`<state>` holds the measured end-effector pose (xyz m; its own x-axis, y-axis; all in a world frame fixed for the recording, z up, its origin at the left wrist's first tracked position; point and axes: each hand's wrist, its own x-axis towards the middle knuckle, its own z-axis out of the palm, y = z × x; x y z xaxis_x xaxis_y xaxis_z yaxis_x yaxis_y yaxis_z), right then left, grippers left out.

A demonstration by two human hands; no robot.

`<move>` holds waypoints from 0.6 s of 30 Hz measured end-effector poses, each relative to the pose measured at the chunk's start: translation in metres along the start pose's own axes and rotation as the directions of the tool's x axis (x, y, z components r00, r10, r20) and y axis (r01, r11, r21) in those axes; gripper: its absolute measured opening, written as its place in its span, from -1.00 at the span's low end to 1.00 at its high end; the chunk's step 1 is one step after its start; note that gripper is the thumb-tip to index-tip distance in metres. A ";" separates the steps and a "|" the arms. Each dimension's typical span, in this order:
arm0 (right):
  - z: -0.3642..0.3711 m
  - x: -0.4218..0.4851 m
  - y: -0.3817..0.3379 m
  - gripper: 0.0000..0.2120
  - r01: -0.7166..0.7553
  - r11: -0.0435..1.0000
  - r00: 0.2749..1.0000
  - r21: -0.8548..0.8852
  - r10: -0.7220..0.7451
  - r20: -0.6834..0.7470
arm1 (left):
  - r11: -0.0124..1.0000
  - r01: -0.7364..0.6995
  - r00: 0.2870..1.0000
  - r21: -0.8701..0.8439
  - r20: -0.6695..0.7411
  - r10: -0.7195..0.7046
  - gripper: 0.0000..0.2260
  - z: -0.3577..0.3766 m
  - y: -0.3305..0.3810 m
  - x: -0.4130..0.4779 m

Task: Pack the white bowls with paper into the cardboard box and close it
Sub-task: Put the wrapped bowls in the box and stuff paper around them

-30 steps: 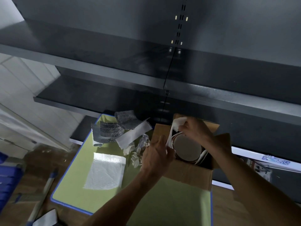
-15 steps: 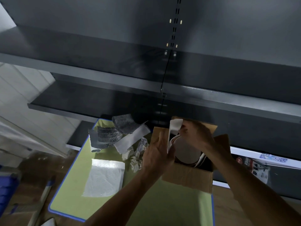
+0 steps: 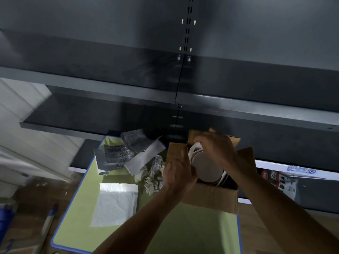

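I'm in the padding step: the cardboard box (image 3: 207, 197) stands open at the far right corner of the green mat (image 3: 183, 228), its flaps (image 3: 245, 158) splayed outward, and the white bowls (image 3: 206, 167) already sit inside it, stacked upside down so that the top one shows its round base. My right hand (image 3: 215, 146) is over the far side of the box, fingers curled and pinching a strip of white paper (image 3: 194, 147) that curves down along the left edge of the stack. My left hand (image 3: 178, 173) is pressed against the box's left side with its fingertips at the bowl's rim, but the picture is smeared there and I cannot tell whether it grips the paper, the bowl, or nothing. Next, I judge, the strip has to be tucked down between the stack and the box wall without tipping the bowls, and then more filler is called for. The crumpled paper (image 3: 153, 176) just beside the box on its left is the nearest supply. A flat white foam sheet (image 3: 114, 204) and some grey printed sheets (image 3: 119, 153) lie farther left on the mat. Only when the gaps are filled will the flaps be ready to fold shut.
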<state>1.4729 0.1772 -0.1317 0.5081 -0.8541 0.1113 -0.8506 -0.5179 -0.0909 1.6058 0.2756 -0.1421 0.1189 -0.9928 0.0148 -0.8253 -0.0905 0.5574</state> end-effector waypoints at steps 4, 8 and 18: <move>0.000 0.004 -0.001 -0.72 0.009 0.999 1.000 -0.036 -0.008 0.026 | 0.997 0.001 0.999 -0.073 0.052 0.003 -0.42 0.006 -0.007 0.003; 0.010 0.002 -0.008 -0.77 0.012 1.000 0.996 -0.014 -0.011 0.091 | 1.000 -0.010 0.997 0.030 0.075 0.008 -0.48 0.014 -0.008 0.003; 0.013 0.005 -0.007 -0.59 0.102 0.993 0.993 0.055 -0.105 0.056 | 0.980 -0.008 0.992 -0.201 0.119 0.033 -0.60 0.004 -0.019 0.001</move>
<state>1.4835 0.1757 -0.1434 0.6012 -0.7964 0.0649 -0.7857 -0.6040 -0.1338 1.6189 0.2760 -0.1559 0.0251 -0.9975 -0.0660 -0.6987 -0.0647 0.7125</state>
